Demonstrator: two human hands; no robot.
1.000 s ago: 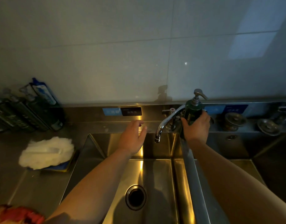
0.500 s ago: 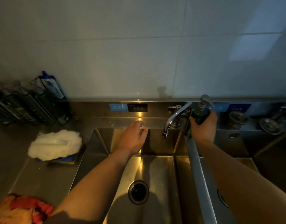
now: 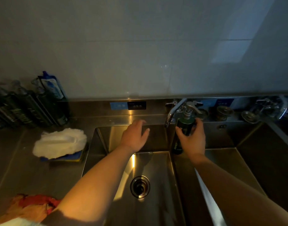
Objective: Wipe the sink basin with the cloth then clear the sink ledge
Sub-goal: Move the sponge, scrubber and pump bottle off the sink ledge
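Note:
My right hand (image 3: 193,139) grips a dark green pump bottle (image 3: 183,126), held tilted off the ledge, over the divider between the two steel basins, just right of the faucet spout (image 3: 170,117). My left hand (image 3: 134,136) hovers empty with fingers spread over the back of the left basin (image 3: 149,176), near the sink ledge (image 3: 117,119). A white cloth (image 3: 60,142) lies on the counter left of the basin, on top of a blue and yellow sponge (image 3: 74,158).
Several dark bottles and a blue pouch (image 3: 52,85) lean against the wall at far left. Round metal strainers (image 3: 224,111) sit on the ledge behind the right basin (image 3: 254,160). A red and orange cloth (image 3: 30,206) lies at the bottom left. The drain (image 3: 140,186) is open.
My right hand has lifted the pump bottle off the ledge and drawn it down and toward me. My left hand stays over the basin's back.

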